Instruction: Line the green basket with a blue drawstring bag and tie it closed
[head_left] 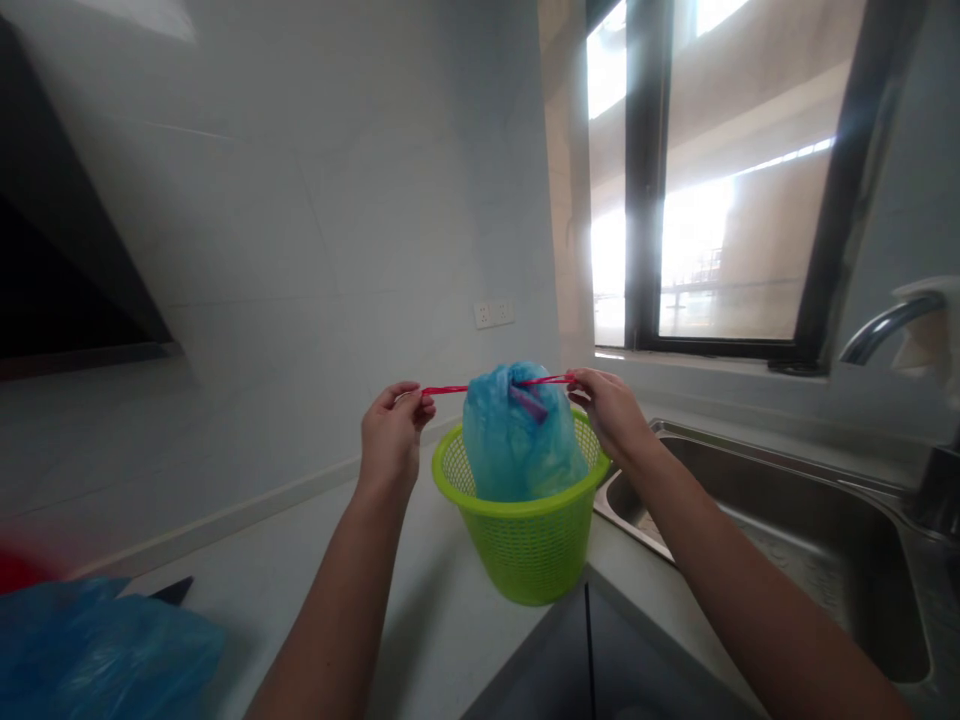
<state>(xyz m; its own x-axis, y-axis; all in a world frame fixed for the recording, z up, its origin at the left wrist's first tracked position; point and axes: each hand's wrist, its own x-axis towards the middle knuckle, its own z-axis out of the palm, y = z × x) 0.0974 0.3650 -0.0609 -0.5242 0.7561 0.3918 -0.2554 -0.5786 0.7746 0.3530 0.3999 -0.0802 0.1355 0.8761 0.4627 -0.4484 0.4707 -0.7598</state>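
Note:
A blue plastic bag with its top gathered sits inside a green mesh basket. A red drawstring runs out from both sides of the bag's neck and is stretched almost level. My left hand pinches the string's left end, left of the basket. On the other side, my right hand pinches the right end above the basket's rim. A purple strip shows at the front of the gathered neck. What the bag contains is hidden.
Right of the basket is a steel sink with a curved faucet. Another blue plastic bag lies at the lower left, near a blurred red thing. A dark grey panel is in front. A wall socket and window stand behind.

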